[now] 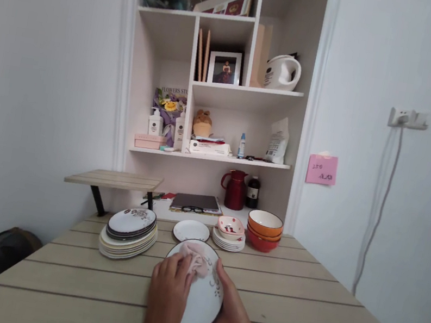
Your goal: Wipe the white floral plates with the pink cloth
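A white plate with a dark rim and a brown floral print is tilted up in front of me. My right hand grips its right edge, thumb near the rim. With my left hand I press a crumpled pale pink cloth against the upper part of the plate's face. Just behind lies another white plate flat on the table. To the left stands a stack of plates, dark-rimmed ones on top of yellow-rimmed ones.
Small patterned bowls sit on a stack of small plates. Beside them are stacked orange and red bowls. A raised wooden shelf overhangs the table's back left. Behind are a red jug and a laptop.
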`<state>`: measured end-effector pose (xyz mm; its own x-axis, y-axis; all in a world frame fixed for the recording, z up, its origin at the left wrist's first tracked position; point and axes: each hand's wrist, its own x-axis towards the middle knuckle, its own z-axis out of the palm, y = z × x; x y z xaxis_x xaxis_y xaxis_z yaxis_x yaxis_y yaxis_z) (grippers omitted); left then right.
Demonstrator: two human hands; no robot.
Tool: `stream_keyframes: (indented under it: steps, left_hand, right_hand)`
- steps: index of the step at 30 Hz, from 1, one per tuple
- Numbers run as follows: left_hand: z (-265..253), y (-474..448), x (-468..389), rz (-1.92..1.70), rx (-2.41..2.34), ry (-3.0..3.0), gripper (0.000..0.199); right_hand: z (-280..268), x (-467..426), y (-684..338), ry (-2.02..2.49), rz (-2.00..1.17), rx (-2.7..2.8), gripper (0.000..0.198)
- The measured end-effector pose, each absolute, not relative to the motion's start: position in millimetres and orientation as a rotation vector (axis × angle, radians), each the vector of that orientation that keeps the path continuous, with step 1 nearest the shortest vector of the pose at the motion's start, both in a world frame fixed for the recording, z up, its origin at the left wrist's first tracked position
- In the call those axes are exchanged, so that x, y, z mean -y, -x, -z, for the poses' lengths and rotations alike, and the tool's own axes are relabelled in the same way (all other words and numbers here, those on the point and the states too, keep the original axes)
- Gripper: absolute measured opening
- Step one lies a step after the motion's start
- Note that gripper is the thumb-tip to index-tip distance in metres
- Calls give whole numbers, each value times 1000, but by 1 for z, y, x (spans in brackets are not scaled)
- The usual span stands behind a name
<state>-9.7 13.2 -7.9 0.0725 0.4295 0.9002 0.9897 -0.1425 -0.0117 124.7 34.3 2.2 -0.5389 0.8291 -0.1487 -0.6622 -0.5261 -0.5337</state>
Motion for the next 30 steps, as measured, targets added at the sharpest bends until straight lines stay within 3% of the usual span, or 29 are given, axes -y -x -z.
stream_keyframes:
  steps: [8, 15, 23, 30]
  left_hand:
    - [17, 0, -12, 974, 1359, 1910, 27]
    - [15, -9, -4, 984, 1244, 2049, 32]
    - [8, 12, -13, 1031, 1448, 1751, 29]
    - [15, 2, -12, 917, 1569, 1985, 33]
  right_hand:
    - [-8, -55, -149, 396, -2027, 481, 59]
    - [-10, -41, -140, 384, -2130, 486, 63]
    - [-3, -36, -127, 392, -2152, 472, 61]
    - [-6, -56, -150, 404, -2047, 445, 56]
